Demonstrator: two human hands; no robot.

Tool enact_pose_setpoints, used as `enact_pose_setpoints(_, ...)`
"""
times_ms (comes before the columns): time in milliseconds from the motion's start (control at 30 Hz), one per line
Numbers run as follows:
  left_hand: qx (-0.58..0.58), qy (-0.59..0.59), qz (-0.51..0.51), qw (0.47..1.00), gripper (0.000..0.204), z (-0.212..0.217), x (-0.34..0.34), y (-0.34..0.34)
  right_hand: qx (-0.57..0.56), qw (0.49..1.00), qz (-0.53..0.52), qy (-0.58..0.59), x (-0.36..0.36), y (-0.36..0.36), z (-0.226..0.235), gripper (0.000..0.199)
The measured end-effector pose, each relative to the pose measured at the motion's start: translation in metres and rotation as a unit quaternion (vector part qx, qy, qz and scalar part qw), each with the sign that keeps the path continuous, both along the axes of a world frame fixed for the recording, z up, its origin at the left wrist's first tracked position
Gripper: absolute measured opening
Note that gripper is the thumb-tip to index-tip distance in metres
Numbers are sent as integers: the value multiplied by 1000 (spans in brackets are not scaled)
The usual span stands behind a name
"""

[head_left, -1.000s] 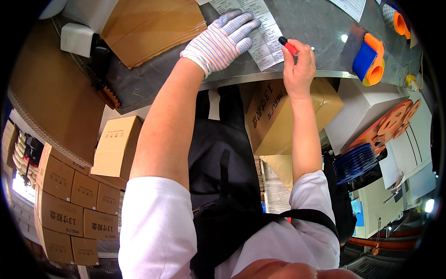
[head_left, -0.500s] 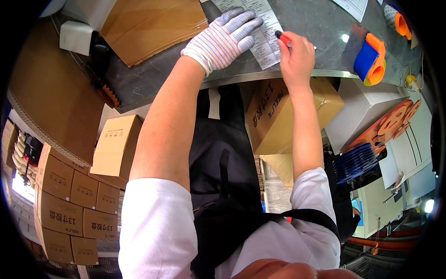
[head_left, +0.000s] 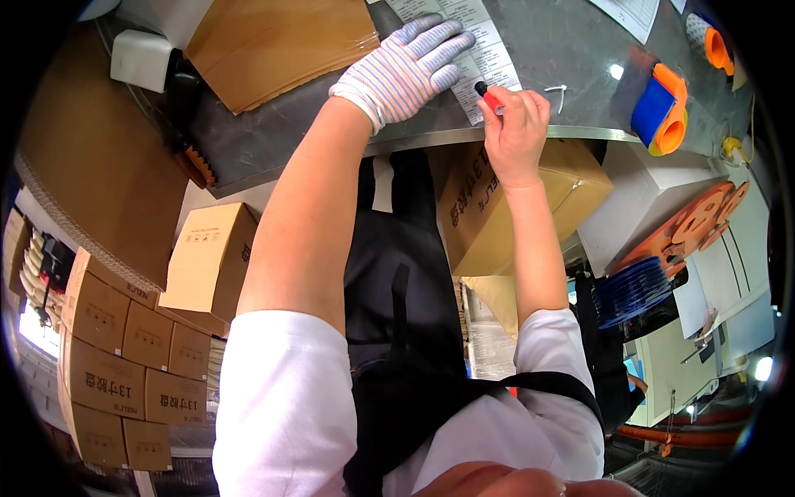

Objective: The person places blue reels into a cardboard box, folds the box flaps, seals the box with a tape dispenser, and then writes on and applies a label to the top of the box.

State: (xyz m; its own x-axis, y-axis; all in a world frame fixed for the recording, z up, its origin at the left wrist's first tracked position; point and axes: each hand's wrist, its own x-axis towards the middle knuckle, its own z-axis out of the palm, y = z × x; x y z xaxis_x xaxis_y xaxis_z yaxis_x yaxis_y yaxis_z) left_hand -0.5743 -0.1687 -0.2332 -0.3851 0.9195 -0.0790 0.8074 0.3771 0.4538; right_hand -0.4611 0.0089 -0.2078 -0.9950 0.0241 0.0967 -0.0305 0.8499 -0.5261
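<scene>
My left hand [head_left: 407,68], in a striped knitted glove, lies flat with fingers outstretched across a printed label sheet [head_left: 494,51] on the dark grey tabletop. It holds nothing. Bare and closed, my right hand [head_left: 517,132] grips a small red object with a rounded black end [head_left: 492,100] over the sheet's near right edge. Whether this is a marker or a hand stamp I cannot tell; my fingers hide most of it. Just right of that hand, a thin white strip like a cable tie [head_left: 561,97] lies on the table.
Flat brown cardboard [head_left: 277,50] lies left of the sheet. A blue and orange tape dispenser [head_left: 660,109] stands at the right, with another paper [head_left: 633,15] farther back. Below the table edge are a carton [head_left: 530,211], orange reels [head_left: 683,219] and a blue reel [head_left: 633,291]. Cartons [head_left: 108,377] are stacked at left.
My right hand has moved left and slightly nearer with the red object, uncovering the white strip. My left hand stays flat on the sheet; the whole view has shifted slightly.
</scene>
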Motion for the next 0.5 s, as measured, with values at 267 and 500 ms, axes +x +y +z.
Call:
enact_pose_setpoints(267,-11,0,-2,1000,34,2,0,0,-4,999,-4,32,-10,-7,-3,27)
enact_pose_setpoints(500,126,0,22,992,22,2,-3,4,37,999,-33,-20,-11,-7,-9,27)
